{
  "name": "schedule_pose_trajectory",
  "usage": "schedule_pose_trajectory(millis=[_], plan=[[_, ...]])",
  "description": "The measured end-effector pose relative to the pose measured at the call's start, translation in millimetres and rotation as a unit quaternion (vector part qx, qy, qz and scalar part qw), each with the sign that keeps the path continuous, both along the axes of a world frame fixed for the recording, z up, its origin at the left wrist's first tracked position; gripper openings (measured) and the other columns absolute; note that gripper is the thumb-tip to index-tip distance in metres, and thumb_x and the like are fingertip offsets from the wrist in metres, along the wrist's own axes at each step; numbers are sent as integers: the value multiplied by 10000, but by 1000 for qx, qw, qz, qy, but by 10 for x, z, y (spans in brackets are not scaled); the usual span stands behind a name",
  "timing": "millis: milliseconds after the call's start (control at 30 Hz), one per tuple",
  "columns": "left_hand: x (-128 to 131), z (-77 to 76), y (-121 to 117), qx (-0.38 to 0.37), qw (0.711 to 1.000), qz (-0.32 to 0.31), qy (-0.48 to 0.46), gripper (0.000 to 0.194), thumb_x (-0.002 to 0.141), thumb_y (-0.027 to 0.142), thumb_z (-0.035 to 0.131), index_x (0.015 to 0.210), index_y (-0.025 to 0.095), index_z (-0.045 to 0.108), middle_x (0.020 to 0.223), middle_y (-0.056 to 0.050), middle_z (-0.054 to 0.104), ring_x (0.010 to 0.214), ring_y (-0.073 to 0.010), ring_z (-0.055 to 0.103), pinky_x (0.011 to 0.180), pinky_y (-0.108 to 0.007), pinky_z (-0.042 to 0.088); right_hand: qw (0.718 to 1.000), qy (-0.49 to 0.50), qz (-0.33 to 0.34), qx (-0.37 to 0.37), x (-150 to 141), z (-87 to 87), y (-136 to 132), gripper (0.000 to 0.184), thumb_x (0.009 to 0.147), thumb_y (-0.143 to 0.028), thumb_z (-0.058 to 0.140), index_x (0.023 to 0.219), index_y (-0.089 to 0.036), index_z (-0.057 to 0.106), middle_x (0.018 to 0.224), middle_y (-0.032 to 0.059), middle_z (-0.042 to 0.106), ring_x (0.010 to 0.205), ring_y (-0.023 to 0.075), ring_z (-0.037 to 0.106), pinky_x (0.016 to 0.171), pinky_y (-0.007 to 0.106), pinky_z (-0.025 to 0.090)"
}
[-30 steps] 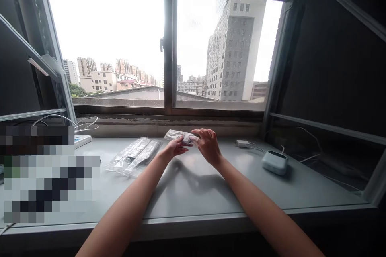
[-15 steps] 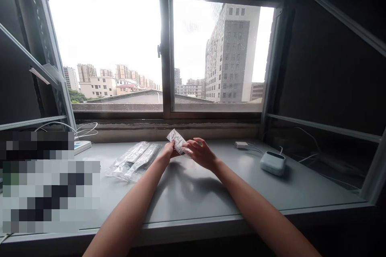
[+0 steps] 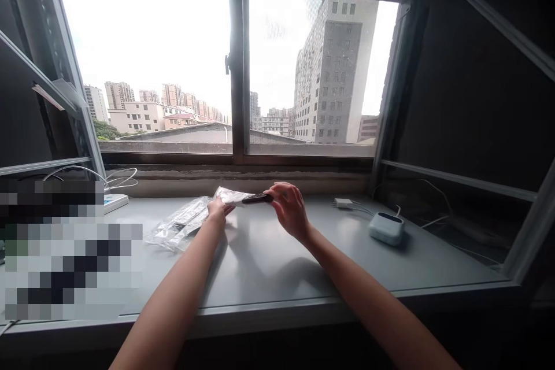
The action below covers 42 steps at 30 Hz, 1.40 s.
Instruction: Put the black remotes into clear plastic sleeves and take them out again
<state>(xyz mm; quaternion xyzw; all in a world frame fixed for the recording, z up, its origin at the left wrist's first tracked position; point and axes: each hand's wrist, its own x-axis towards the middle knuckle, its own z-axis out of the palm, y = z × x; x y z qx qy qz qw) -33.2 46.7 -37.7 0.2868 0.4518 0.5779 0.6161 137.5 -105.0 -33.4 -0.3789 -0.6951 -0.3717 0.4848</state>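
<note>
My left hand [image 3: 218,210] is near the middle of the frame, with its fingers pinched on a crinkly clear bag [image 3: 233,195]. My right hand [image 3: 289,211] is just beside it, and its fingers are closed around the end of a thin dark thing [image 3: 256,199]. The dark thing lies flat between my two hands, up above the table, and its other end meets the bag. I cannot tell if that end is inside.

The table [image 3: 264,277] is grey, smooth and a bit shiny, and soft shadows of my arms fall on it. Left of the middle, more clear bags [image 3: 173,230] lie flat on it, partly behind my left arm. On the right side sits a pale blue box [image 3: 387,229] with a dark top, and a white plug [image 3: 343,203] lies near it. At the left edge, a white power strip [image 3: 115,203] sits by some loopy white wires [image 3: 125,177]. Blocky squares hide what is at the lower left.

A big window [image 3: 238,69] fills the top middle. Outside, a tall grey building [image 3: 340,78] stands under a bright white sky. Both sides of the room are dark.
</note>
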Motion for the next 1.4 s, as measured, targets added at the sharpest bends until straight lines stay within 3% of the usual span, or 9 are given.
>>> schedule_pose_trajectory(millis=[167,300,533,733,833,1000,1067,1267,1400], plan=[[-58,66,-55,-13,1000,14,9,437,1039,228,189,1439,102,314,948,-139,698,587,-137,675,511,-202,543,935,338,96,-55,117,72,64,248,1014,-377,307,1201,-256,415,1076,71,630,724,170,705,546,278,529],[-118,68,-27,-45,996,45,62,365,1028,224,301,1364,147,420,1060,-136,660,673,-120,684,508,-166,531,862,492,110,-55,362,136,146,292,999,-365,252,1260,-251,314,1124,108,592,769,191,715,650,339,598],[4,-7,-36,27,967,-112,229,165,910,140,561,1068,145,609,774,-48,614,576,-123,607,558,-211,526,856,466,141,-172,494,-50,290,188,948,-378,437,1075,-239,426,1011,69,612,769,185,711,779,385,614],[174,-73,-162,142,904,-173,365,705,770,26,650,1399,219,398,880,-42,618,731,-189,647,708,-299,545,878,345,159,-290,350,-146,296,223,865,-427,572,920,-226,493,967,53,653,762,177,704,755,341,589],[204,-91,-192,220,855,-172,437,709,769,79,665,1410,239,409,997,-77,629,969,-250,646,883,-352,506,890,285,108,-339,328,-139,254,221,879,-433,559,833,-216,561,895,37,697,692,164,686,694,301,558],[217,-87,-221,318,670,-170,649,333,841,187,595,1172,184,628,1478,-157,422,1399,-330,330,1130,-432,270,865,198,63,-456,340,-167,226,380,910,-430,530,631,-204,653,693,8,703,520,130,609,598,257,506],[244,-95,-238,322,640,-218,663,252,875,242,566,1099,180,663,1519,-147,392,1432,-311,292,1152,-411,224,853,203,64,-477,351,-167,228,382,906,-418,534,623,-197,667,665,4,692,449,116,561,548,257,489],[348,-172,-336,272,720,-305,561,398,828,354,653,1196,205,627,1552,-158,330,1478,-281,211,1178,-477,42,882,205,-133,-404,468,-200,291,159,878,-319,580,955,-251,701,1037,24,721,862,195,678,764,305,514],[351,-186,-388,272,711,-312,568,441,853,368,629,1268,223,595,1569,-151,281,1489,-273,172,1168,-515,8,849,151,-195,-467,524,-335,401,328,906,-323,559,1211,-217,614,1199,104,679,1101,241,634,878,358,497]])
